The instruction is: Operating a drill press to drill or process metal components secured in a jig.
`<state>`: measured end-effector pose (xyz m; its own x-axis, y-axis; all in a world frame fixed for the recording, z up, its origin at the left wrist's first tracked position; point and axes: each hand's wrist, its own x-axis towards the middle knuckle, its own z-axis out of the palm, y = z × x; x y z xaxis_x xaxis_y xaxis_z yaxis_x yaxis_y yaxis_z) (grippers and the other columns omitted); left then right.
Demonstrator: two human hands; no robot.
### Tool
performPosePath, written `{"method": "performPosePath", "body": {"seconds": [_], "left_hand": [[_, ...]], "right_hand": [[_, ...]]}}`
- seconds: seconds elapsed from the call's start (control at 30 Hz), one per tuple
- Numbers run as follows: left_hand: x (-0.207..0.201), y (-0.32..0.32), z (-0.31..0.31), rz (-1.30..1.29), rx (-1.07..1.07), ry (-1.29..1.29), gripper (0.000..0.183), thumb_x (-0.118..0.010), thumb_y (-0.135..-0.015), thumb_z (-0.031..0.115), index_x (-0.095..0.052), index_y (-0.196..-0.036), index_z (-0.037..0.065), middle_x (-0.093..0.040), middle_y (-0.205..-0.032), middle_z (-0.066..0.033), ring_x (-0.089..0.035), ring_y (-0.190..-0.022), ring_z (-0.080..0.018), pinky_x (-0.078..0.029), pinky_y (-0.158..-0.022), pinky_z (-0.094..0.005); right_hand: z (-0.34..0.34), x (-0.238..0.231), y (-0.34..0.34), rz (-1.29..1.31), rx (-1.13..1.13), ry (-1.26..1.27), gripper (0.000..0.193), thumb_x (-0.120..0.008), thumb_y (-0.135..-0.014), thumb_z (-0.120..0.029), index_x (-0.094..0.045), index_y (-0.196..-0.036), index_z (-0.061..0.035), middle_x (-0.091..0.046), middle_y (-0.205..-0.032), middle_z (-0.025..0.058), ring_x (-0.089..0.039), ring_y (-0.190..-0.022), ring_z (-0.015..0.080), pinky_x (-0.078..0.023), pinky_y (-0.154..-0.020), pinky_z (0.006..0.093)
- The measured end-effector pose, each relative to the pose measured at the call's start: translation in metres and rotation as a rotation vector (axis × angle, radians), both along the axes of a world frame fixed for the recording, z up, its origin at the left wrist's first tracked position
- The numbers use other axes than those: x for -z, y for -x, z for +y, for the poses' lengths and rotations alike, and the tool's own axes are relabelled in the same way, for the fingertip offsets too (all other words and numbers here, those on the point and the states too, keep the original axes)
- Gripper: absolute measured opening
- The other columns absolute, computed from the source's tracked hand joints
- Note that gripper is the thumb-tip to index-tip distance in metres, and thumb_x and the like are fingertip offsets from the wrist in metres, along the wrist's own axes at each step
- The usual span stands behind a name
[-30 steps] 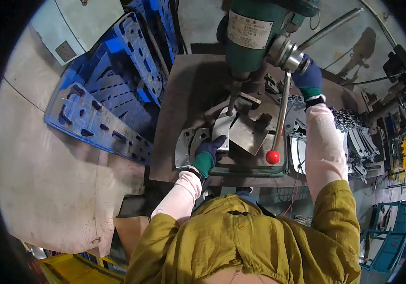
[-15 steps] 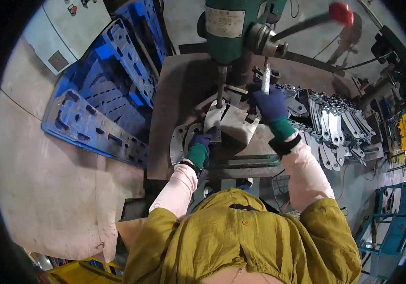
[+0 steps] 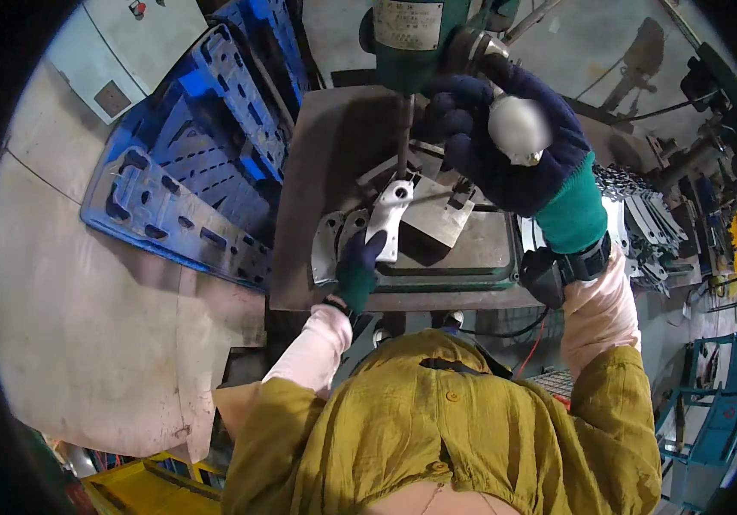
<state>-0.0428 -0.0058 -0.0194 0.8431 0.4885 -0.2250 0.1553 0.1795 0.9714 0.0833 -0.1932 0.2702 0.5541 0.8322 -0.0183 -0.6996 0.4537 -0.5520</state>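
My left hand (image 3: 360, 262), in a dark blue glove with a green cuff, grips the lower end of a flat silver metal plate (image 3: 387, 221). A dark round hole shows in the plate's far end. The drill bit (image 3: 404, 142) of a green drill press (image 3: 404, 64) points down just beyond that hole, apart from it. Up at the right of the press head, my gloved right hand (image 3: 506, 142) is curled around a feed lever with a pale, rounded end (image 3: 518, 129). A metal block fixture (image 3: 437, 210) sits right of the plate.
Two similar plates (image 3: 327, 245) lie left of my left hand on the brown worktable (image 3: 308, 163). Stacks of silver plates (image 3: 643, 219) cover its right side, partly hidden by my right arm. Blue plastic pallets (image 3: 184, 197) and a grey cabinet (image 3: 132, 51) stand at the left.
My right hand has risen toward the camera with the lever. The drill bit has lifted off the plate, baring the hole. A red-knobbed lever has swung out of view. My left hand keeps its grip.
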Motion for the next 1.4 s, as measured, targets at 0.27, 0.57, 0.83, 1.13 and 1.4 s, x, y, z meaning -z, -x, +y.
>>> {"method": "performPosePath", "body": {"seconds": [0.27, 0.57, 0.83, 1.13, 1.4], "left_hand": [[0.128, 0.089, 0.103, -0.094, -0.56, 0.029, 0.037, -0.066, -0.091, 0.031, -0.063, -0.112, 0.0, -0.065, -0.099, -0.0069, -0.062, -0.093, -0.0192, -0.049, -0.088, -0.0365], [0.103, 0.048, 0.079, 0.205, -0.408, -0.719, 0.052, -0.059, -0.093, 0.044, -0.057, -0.126, 0.004, -0.064, -0.114, -0.0195, -0.061, -0.103, -0.0349, -0.047, -0.087, -0.0413], [0.169, 0.083, 0.137, 0.479, 0.013, -1.151, 0.054, -0.047, -0.098, 0.047, -0.057, -0.127, 0.003, -0.059, -0.127, -0.0215, -0.057, -0.114, -0.0379, -0.045, -0.094, -0.0463], [0.091, 0.051, 0.115, 0.509, 0.067, -1.055, 0.061, -0.054, -0.095, 0.043, -0.045, -0.142, 0.004, -0.046, -0.145, -0.0205, -0.049, -0.128, -0.0386, -0.04, -0.107, -0.0403], [0.035, 0.033, 0.097, 0.905, 0.008, -1.083, 0.057, -0.053, -0.094, 0.043, -0.05, -0.138, 0.006, -0.055, -0.135, -0.0211, -0.053, -0.122, -0.0396, -0.043, -0.102, -0.0423]], "right_hand": [[0.004, -0.003, -0.006, -0.007, -0.242, -0.111, 0.052, -0.047, -0.1, -0.039, -0.057, -0.124, 0.0066, -0.067, -0.108, 0.0195, -0.068, -0.092, 0.0297, -0.058, -0.084, 0.0435], [-0.021, -0.008, -0.015, -0.18, 0.046, -0.093, 0.059, -0.043, -0.1, -0.047, -0.055, -0.126, 0.0043, -0.066, -0.11, 0.0176, -0.067, -0.093, 0.0297, -0.055, -0.088, 0.0451], [-0.128, 0.121, -0.032, -1.041, 0.644, 1.144, 0.06, -0.062, -0.09, -0.045, -0.055, -0.13, -0.0002, -0.067, -0.112, 0.016, -0.066, -0.099, 0.0303, -0.052, -0.087, 0.0386], [-0.361, 0.243, -0.059, -0.841, 0.727, 2.405, 0.082, -0.07, -0.076, -0.049, -0.041, -0.14, -0.0074, -0.046, -0.141, 0.0188, -0.048, -0.126, 0.0369, -0.042, -0.103, 0.0453], [-0.354, 0.246, -0.093, -1.147, 0.493, 2.588, 0.087, -0.076, -0.068, -0.048, -0.044, -0.137, -0.006, -0.057, -0.116, 0.0179, -0.058, -0.107, 0.0342, -0.049, -0.085, 0.0473]]}}
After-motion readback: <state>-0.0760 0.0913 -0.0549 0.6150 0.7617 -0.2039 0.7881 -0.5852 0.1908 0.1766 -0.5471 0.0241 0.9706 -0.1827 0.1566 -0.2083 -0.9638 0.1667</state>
